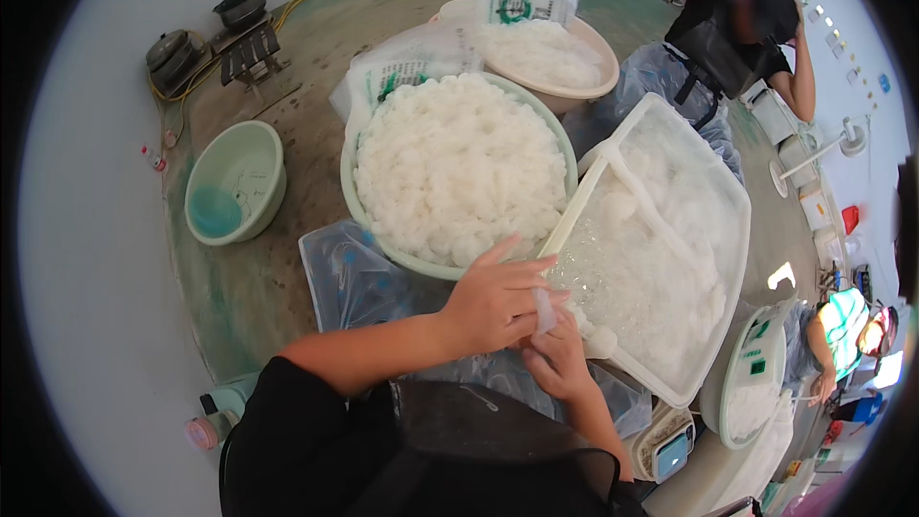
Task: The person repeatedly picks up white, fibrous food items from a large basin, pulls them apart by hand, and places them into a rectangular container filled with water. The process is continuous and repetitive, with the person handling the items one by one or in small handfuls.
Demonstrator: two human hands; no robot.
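My left hand (499,301) and my right hand (558,353) meet in front of me, close to the near corner of a white tray (571,219). A small whitish, translucent wrap or strip (543,310) lies around or between fingers of my left hand; its exact hold is unclear. My right hand's fingers are bent beneath the left, partly hidden. White fluffy clumps (459,165) heap up in a round green basin (350,190) beyond my hands. In the tray, wet white fibrous material (646,266) lies in clear liquid, a thick strand crossing it.
A pink basin (610,68) with white material and a printed plastic bag (528,3) stands behind. Left is a green basin (269,179) holding a teal bowl (215,212). A scale (664,445) sits lower right. Two people work nearby, one upper right (754,21), one far right (843,323).
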